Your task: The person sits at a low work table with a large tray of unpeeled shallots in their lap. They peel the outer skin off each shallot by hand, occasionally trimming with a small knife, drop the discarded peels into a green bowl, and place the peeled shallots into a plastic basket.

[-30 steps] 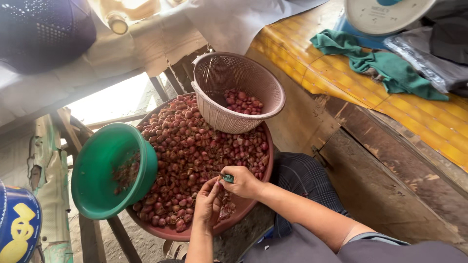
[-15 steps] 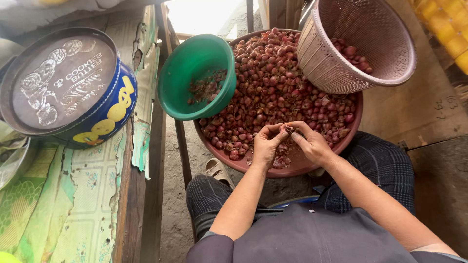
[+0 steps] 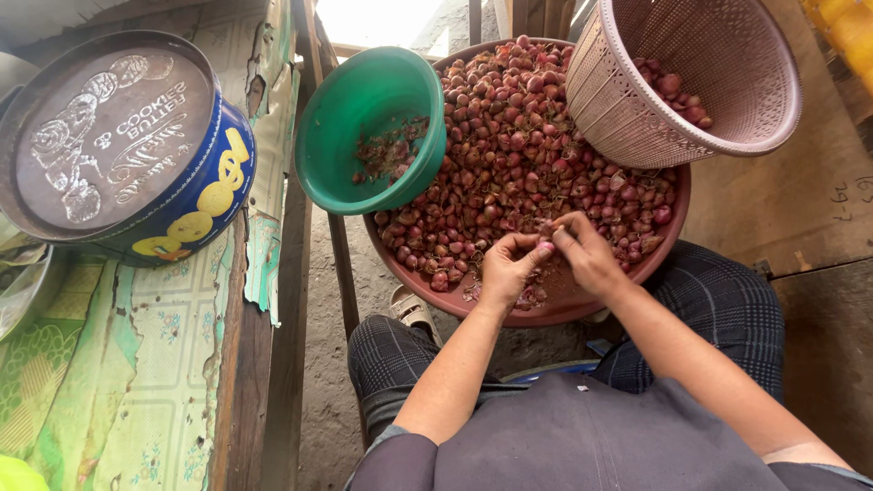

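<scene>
Your shallots [image 3: 536,136] are red-purple, piled in a reddish-brown basin [image 3: 564,314]. Green bowl [image 3: 364,118] holds brown peelings. Basket [image 3: 700,82] is pale pink, perforated. Round tin [image 3: 127,145]: blue sides, yellow lettering, dull grey embossed lid. Your trousers [image 3: 727,309] are dark plaid. Tabletop [image 3: 136,382] cover: green floral.

Green bowl [image 3: 371,127] and pink basket [image 3: 700,77] crowd the basin [image 3: 582,309], near rim open.

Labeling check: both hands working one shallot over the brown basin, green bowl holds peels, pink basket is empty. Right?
Not quite: the pink basket is not empty; the head view shows a few peeled shallots inside it. The rest holds: left hand and right hand work one shallot over the brown basin, and the green bowl holds peels.
</scene>
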### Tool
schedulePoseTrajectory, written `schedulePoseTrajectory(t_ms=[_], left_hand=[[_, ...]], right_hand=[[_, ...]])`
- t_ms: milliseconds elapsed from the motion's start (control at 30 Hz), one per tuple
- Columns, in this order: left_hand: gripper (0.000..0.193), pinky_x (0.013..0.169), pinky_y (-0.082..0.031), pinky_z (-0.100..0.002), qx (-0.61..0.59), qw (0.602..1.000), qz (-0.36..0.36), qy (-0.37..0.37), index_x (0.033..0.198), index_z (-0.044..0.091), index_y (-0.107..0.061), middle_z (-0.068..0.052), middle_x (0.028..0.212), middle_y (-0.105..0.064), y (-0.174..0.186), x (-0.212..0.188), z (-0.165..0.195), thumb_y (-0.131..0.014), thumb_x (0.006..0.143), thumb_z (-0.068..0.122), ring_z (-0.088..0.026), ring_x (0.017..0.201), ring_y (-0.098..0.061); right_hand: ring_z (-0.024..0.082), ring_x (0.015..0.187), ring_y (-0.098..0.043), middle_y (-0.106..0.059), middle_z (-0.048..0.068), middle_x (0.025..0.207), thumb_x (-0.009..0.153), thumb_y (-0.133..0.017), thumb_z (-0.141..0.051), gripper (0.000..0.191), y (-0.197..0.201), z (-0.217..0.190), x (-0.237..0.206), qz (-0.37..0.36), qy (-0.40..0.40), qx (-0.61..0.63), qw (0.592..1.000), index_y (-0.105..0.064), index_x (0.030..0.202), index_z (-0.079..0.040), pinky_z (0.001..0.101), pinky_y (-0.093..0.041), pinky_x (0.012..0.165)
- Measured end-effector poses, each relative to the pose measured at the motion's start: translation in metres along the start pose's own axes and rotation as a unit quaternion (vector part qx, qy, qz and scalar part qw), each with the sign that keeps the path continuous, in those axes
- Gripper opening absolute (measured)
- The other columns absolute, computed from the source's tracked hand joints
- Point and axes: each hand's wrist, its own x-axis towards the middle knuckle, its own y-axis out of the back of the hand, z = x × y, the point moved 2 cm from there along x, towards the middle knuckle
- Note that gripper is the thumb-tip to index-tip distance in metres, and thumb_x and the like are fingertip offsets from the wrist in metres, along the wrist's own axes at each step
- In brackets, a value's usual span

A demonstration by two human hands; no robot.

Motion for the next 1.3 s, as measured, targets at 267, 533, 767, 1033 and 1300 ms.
schedulePoseTrajectory(t_ms=[267, 533, 767, 1033, 1300], left_hand=[[0.031, 0.094, -0.059, -0.027, 0.046, 0.997, -0.003, -0.055, 0.115, 0.002, -0.066, -0.006, 0.111, -0.074, 0.005, 0.000, 0.009, -0.080, 0.088, -0.002, -0.012, 0.102, -0.071], [0.035, 0.091, -0.061, -0.029, 0.196, 0.968, -0.069, -0.144, 0.121, 0.002, -0.071, -0.006, 0.115, -0.072, -0.025, -0.022, 0.052, -0.081, 0.088, -0.001, -0.013, 0.104, -0.072], [0.036, 0.090, -0.059, -0.032, 0.155, 0.982, 0.001, -0.112, 0.130, 0.004, -0.067, -0.007, 0.116, -0.073, -0.029, -0.017, 0.070, -0.078, 0.098, 0.015, -0.017, 0.102, -0.070], [0.054, 0.089, -0.063, -0.036, -0.227, 0.964, -0.130, 0.047, 0.142, 0.026, -0.046, 0.006, 0.118, -0.070, -0.062, -0.025, 0.054, -0.069, 0.093, 0.027, -0.013, 0.103, -0.072], [0.026, 0.078, -0.056, -0.033, 0.307, 0.937, 0.111, -0.125, 0.113, 0.007, -0.063, -0.007, 0.094, -0.072, 0.002, -0.010, 0.049, -0.070, 0.100, 0.028, -0.019, 0.084, -0.068]], right_hand=[[0.010, 0.065, -0.059, -0.064, 0.004, 0.093, 0.101, -0.054, -0.029, 0.042, 0.006, -0.024, -0.004, -0.039, -0.090, -0.009, 0.995, -0.054, 0.138, -0.010, 0.0276, -0.050, 0.058], [0.009, 0.058, -0.056, -0.063, 0.001, 0.072, 0.092, -0.077, -0.025, 0.027, -0.008, -0.089, -0.017, 0.009, -0.121, -0.008, 0.993, -0.071, 0.106, -0.004, 0.0264, -0.043, 0.049], [0.013, 0.066, -0.048, -0.054, 0.002, 0.081, 0.107, -0.060, -0.021, 0.020, 0.089, -0.198, 0.018, 0.170, 0.120, -0.142, 0.968, -0.065, 0.100, -0.004, 0.0303, -0.035, 0.055], [0.029, 0.129, -0.060, -0.063, 0.019, 0.135, 0.100, -0.071, -0.017, 0.048, 0.019, -0.197, -0.002, 0.030, 0.267, -0.288, 0.919, -0.054, 0.143, -0.004, 0.0442, -0.051, 0.108], [0.039, 0.107, -0.073, -0.076, 0.023, 0.115, 0.093, -0.068, -0.034, 0.037, 0.178, -0.096, -0.026, 0.024, -0.247, -0.584, 0.773, -0.081, 0.115, -0.007, 0.0472, -0.057, 0.096]])
